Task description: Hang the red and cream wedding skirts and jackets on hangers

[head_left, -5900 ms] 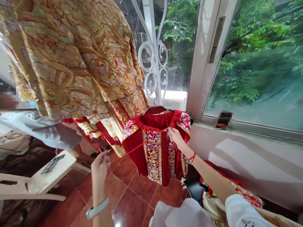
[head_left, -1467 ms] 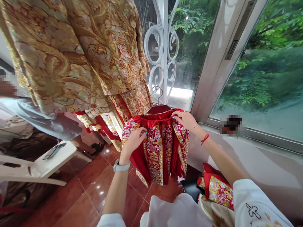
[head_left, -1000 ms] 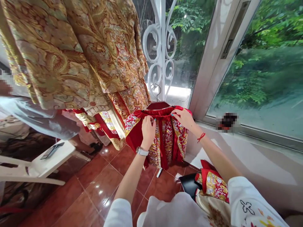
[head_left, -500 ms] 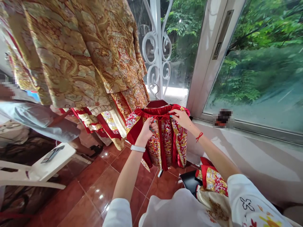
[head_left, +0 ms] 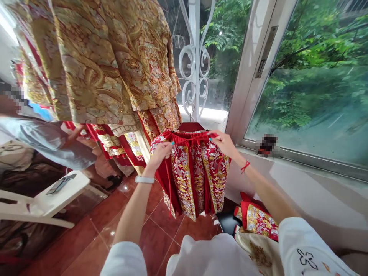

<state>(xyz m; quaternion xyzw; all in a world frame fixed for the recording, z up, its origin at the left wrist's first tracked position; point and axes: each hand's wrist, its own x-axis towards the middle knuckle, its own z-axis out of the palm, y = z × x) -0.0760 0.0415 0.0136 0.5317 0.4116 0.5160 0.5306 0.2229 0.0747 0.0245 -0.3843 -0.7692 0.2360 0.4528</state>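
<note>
Head view, 2 bare hands at a hanging garment.

Item 1: red embroidered skirt [head_left: 186,176], gold and silver panels, hanging in front of the window from a dark red hanger [head_left: 189,126]. The hanger's hook is on a white wrought-iron scroll grille [head_left: 195,65].

Item 2: left hand [head_left: 161,153], white wristband [head_left: 144,179], grasping the left end of the waistband [head_left: 186,135] between fingers and thumb.

Item 3: right hand [head_left: 224,143], red string bracelet [head_left: 245,166], grasping the waistband's right end, the cloth pulled taut between the hands.

Nearby: gold brocade robe [head_left: 86,65] hanging just left of the skirt; folded red-and-gold garment [head_left: 255,222] below the right forearm; red tile floor [head_left: 161,245]; white chair [head_left: 57,195] bearing a phone [head_left: 60,184]; another person's grey sleeve [head_left: 43,138] at far left.
</note>
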